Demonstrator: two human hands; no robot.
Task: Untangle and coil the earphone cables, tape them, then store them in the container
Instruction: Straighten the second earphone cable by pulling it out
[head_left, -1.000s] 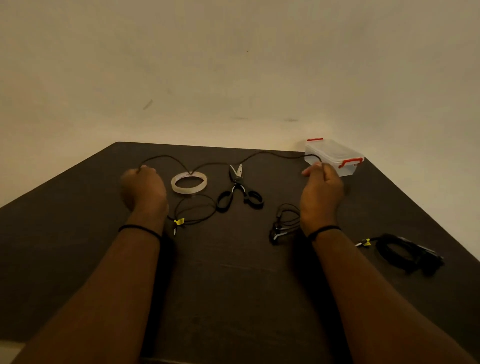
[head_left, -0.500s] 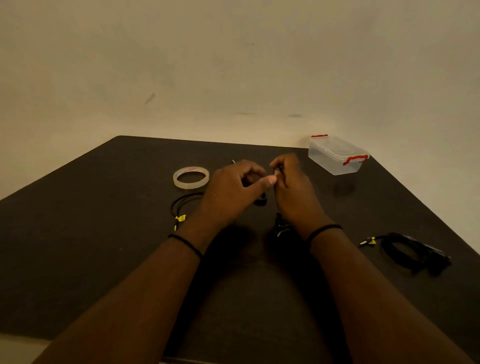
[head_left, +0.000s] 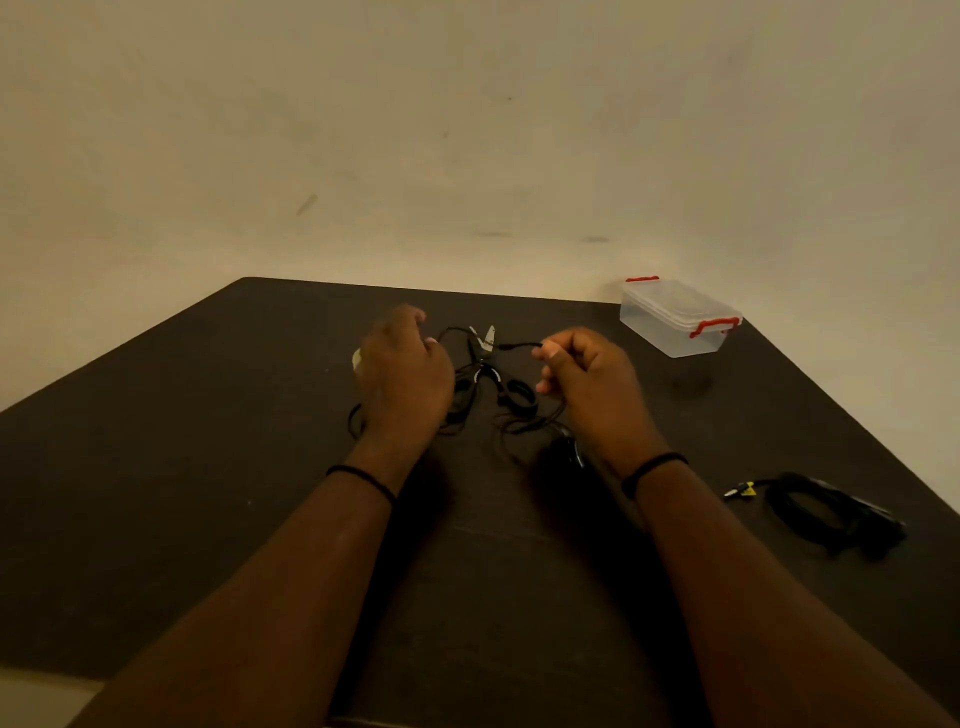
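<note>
A thin black earphone cable (head_left: 519, 345) runs between my two hands above the middle of the dark table (head_left: 156, 467). My left hand (head_left: 405, 379) pinches one part of it, and my right hand (head_left: 587, 384) grips another part with curled fingers. More of the cable lies in loose loops (head_left: 524, 423) on the table below my hands. The clear tape roll (head_left: 357, 358) is almost hidden behind my left hand. Between my hands lie the black-handled scissors (head_left: 488, 364). A clear lidded container (head_left: 678, 317) with red clips stands at the far right.
A second black earphone bundle (head_left: 831, 512) with a yellow tag lies near the table's right edge. A pale wall rises behind the table. The table's near edge runs below my forearms.
My hands were wide apart with the cable stretched, then came together at the middle. Now they have drawn apart again, a short length of cable held between them.
</note>
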